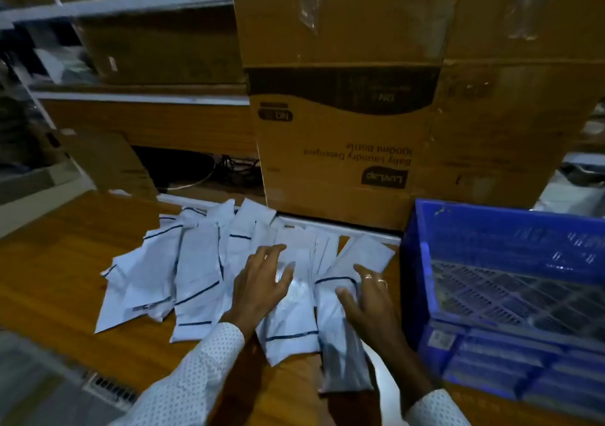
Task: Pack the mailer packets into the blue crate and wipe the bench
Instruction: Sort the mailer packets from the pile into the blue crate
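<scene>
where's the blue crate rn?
In the head view the blue crate sits on the wooden bench at the right, beside the right hand, just right of the mailer packets and in front of the cardboard boxes.

White mailer packets [196,272] with thin dark stripes lie flat in a loose, overlapping fan across the wooden desk [65,262], most pointing toward the far edge. To their right stands the blue crate [422,262], a slatted plastic box with an open top and no packets visible inside.
</scene>
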Motion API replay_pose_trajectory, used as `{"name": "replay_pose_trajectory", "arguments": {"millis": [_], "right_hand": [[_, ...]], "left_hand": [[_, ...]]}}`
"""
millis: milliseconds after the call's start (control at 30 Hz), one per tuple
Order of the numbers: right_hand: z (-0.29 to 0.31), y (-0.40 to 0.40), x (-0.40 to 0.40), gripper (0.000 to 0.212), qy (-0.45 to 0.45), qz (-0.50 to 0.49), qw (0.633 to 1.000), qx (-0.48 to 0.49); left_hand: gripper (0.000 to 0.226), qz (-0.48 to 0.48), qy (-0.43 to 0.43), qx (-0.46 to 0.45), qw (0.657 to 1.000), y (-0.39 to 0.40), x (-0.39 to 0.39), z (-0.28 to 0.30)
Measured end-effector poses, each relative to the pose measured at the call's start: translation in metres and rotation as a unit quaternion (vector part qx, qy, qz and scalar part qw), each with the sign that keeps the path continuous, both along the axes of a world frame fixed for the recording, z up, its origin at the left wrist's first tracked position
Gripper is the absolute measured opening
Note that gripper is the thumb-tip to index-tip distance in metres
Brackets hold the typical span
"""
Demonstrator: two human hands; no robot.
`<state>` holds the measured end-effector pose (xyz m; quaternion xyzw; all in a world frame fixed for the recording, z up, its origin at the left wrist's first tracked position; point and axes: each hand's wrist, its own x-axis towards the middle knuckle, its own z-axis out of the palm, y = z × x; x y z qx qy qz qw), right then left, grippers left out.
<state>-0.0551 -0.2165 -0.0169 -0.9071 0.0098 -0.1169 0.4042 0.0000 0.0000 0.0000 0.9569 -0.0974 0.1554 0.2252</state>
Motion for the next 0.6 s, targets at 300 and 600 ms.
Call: {"name": "replay_pose_trajectory", "arguments": {"millis": [300, 600], "right_hand": [[-0.051, 0.009, 0.009, 0.087, 0.226, 0.041, 0.972, -0.047], [-0.055, 0.018, 0.021, 0.074, 0.215, -0.008, 0.977, -0.002]], "left_hand": [[0.066, 0.019, 0.191, 0.036, 0.981, 0.018, 0.027, -0.063], [0.045, -0.042, 0.165, -0.104, 0.98, 0.025, 0.037, -0.071]]}}
